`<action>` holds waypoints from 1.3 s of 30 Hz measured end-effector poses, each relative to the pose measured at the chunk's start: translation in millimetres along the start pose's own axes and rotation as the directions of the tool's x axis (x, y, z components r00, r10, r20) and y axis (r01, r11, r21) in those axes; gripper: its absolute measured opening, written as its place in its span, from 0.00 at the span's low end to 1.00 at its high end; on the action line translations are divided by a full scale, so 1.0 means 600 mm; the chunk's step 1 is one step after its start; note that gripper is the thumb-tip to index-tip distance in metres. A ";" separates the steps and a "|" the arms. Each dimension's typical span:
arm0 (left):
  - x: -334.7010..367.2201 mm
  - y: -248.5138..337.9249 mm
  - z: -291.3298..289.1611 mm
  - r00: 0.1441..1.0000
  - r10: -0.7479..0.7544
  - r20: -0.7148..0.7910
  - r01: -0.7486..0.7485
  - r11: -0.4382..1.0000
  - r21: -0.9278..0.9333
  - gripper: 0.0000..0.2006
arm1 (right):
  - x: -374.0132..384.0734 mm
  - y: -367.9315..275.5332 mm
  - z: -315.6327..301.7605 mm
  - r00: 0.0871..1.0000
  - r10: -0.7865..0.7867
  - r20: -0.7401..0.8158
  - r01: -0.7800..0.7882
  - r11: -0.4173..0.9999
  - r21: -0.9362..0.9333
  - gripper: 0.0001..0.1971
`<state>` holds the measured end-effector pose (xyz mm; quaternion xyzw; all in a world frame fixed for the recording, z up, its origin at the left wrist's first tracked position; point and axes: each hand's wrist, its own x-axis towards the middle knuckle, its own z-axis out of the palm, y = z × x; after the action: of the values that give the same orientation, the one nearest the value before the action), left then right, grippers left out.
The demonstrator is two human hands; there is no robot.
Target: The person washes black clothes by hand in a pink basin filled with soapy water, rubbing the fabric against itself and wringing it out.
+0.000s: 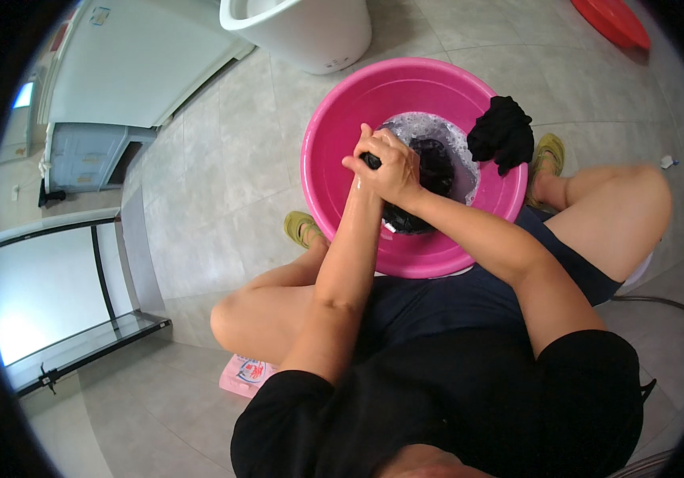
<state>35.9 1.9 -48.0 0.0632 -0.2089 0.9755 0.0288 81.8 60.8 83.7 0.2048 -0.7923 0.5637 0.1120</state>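
Both hands are pressed together over the left part of a pink basin (406, 263), closed around black cloth (371, 161), of which only a small piece shows between the fingers. My right hand (396, 169) lies on top and partly hides my left hand (369, 145). Wet shine covers my left forearm. Below them, dark wet fabric (436, 166) sits in grey, foamy water (463, 171); whether it joins the held piece is hidden. Over the basin's right rim hangs a bunched black garment (503, 134).
The basin stands on grey floor tiles between my feet in green shoes (300, 228). Beyond it is a white toilet (318, 36). A red plastic basin (613, 24) lies at far right. A pink package (245, 374) rests by my left thigh, and a hose (677, 307) runs at right.
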 end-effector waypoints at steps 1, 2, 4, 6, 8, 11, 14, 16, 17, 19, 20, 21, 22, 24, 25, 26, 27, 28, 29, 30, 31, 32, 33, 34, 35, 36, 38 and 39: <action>0.002 0.004 -0.011 0.989 0.007 0.148 0.022 0.982 -0.189 0.18 | 0.010 0.018 0.003 1.000 -0.011 -0.029 0.010 1.000 -0.014 0.11; -0.001 0.007 -0.009 0.993 0.059 -0.106 -0.020 0.939 0.343 0.16 | 0.022 0.064 -0.004 0.998 0.000 -0.061 -0.003 0.999 -0.048 0.09; 0.015 -0.070 0.043 0.716 0.412 -0.564 0.346 0.491 0.799 0.13 | 0.047 0.146 -0.051 0.972 0.173 -0.158 -0.194 0.972 -0.130 0.16; 0.013 -0.082 0.060 0.668 0.533 -0.519 0.373 0.364 0.853 0.17 | 0.042 0.148 -0.039 0.936 0.255 -0.241 -0.286 0.953 -0.103 0.16; -0.007 0.042 0.032 0.855 0.298 -0.424 0.301 0.380 0.875 0.18 | 0.018 0.065 0.014 0.959 0.228 -0.168 -0.216 0.972 0.090 0.18; -0.017 0.004 0.073 0.877 0.133 -0.463 0.284 0.632 0.721 0.16 | 0.005 0.023 0.007 0.988 0.034 -0.153 -0.031 0.999 0.021 0.18; -0.006 -0.046 0.082 0.724 0.308 -0.618 0.319 0.645 0.695 0.14 | 0.038 0.119 0.010 0.966 0.206 -0.155 -0.212 0.977 -0.024 0.20; 0.000 -0.034 0.087 0.671 0.267 -0.691 0.403 0.651 0.643 0.21 | 0.076 0.160 -0.008 0.877 0.467 -0.113 -0.467 0.884 0.028 0.23; 0.012 -0.047 0.087 0.700 0.205 -0.684 0.416 0.661 0.624 0.21 | 0.085 0.215 -0.014 0.834 0.520 -0.182 -0.541 0.837 -0.084 0.23; 0.036 -0.034 0.067 0.736 0.198 -0.647 0.365 0.689 0.626 0.20 | 0.081 0.302 -0.015 0.724 0.682 -0.106 -0.673 0.732 0.107 0.24; 0.046 -0.002 0.045 0.726 0.280 -0.628 0.285 0.708 0.646 0.17 | 0.077 0.337 -0.012 0.652 0.753 -0.083 -0.723 0.652 0.231 0.25; 0.055 0.023 0.027 0.689 0.393 -0.609 0.290 0.620 0.729 0.16 | 0.075 0.354 -0.009 0.580 0.804 -0.132 -0.767 0.594 0.243 0.26; 0.061 0.045 0.010 0.648 0.499 -0.575 0.306 0.521 0.797 0.14 | 0.071 0.369 -0.006 0.500 0.847 -0.182 -0.806 0.532 0.259 0.29; 0.063 0.088 -0.026 0.651 0.609 -0.454 0.508 0.095 0.856 0.21 | 0.053 0.397 -0.001 0.440 0.880 -0.181 -0.846 0.474 0.245 0.37; 0.059 0.110 -0.049 0.642 0.655 -0.399 0.598 -0.101 0.795 0.25 | 0.046 0.411 0.005 0.432 0.875 -0.217 -0.881 0.461 0.104 0.37; 0.056 0.134 -0.067 0.644 0.689 -0.333 0.664 -0.288 0.689 0.29 | 0.040 0.422 0.015 0.433 0.866 -0.251 -0.898 0.438 -0.037 0.37; 0.055 0.166 -0.077 0.683 0.635 -0.362 0.709 -0.456 0.539 0.41 | 0.031 0.435 0.026 0.533 0.819 -0.213 -0.846 0.509 -0.159 0.36; 0.060 0.157 -0.091 0.693 0.616 -0.374 0.714 -0.517 0.472 0.42 | 0.015 0.463 0.021 0.609 0.772 -0.184 -0.784 0.550 -0.288 0.36; 0.043 0.161 -0.102 0.684 0.619 -0.386 0.729 -0.562 0.390 0.42 | 0.004 0.452 0.028 0.609 0.782 -0.134 -0.761 0.528 -0.377 0.35; 0.028 0.166 -0.110 0.674 0.623 -0.397 0.737 -0.603 0.305 0.43 | -0.004 0.447 0.035 0.660 0.750 -0.040 -0.665 0.559 -0.495 0.34; 0.033 0.157 -0.115 0.671 0.625 -0.398 0.729 -0.653 0.205 0.42 | -0.009 0.456 0.034 0.694 0.720 -0.017 -0.593 0.558 -0.581 0.33; 0.036 0.148 -0.120 0.704 0.602 -0.377 0.699 -0.683 0.213 0.41 | -0.014 0.464 0.033 0.723 0.691 0.014 -0.512 0.549 -0.660 0.33; 0.039 0.139 -0.125 0.734 0.578 -0.357 0.667 -0.711 0.220 0.40 | -0.020 0.472 0.035 0.719 0.695 0.010 -0.500 0.528 -0.686 0.33; 0.040 0.147 -0.129 0.763 0.562 -0.320 0.637 -0.738 0.222 0.39 | -0.021 0.469 0.049 0.723 0.691 0.019 -0.481 0.523 -0.704 0.33; 0.040 0.154 -0.137 0.818 0.504 -0.277 0.563 -0.801 0.203 0.39 | -0.028 0.465 0.062 0.747 0.661 0.066 -0.385 0.512 -0.768 0.31; 0.040 0.159 -0.145 0.866 0.440 -0.237 0.484 -0.857 0.179 0.39 | -0.034 0.461 0.075 0.785 0.588 0.195 -0.151 0.487 -0.860 0.27; 0.050 0.160 -0.162 0.944 0.262 -0.200 0.301 -0.933 0.199 0.39 | -0.046 0.473 0.086 0.721 0.397 0.567 0.383 0.453 -0.805 0.25; 0.047 0.162 -0.164 0.937 0.246 -0.248 0.284 -0.950 0.128 0.40 | -0.028 0.445 0.064 0.540 0.363 0.759 0.542 0.540 -0.644 0.24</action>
<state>-10.8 -45.5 -172.5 -0.0745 0.9509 0.2893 0.0809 -21.4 102.9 -162.5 0.4140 -0.8932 -0.0656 -0.1625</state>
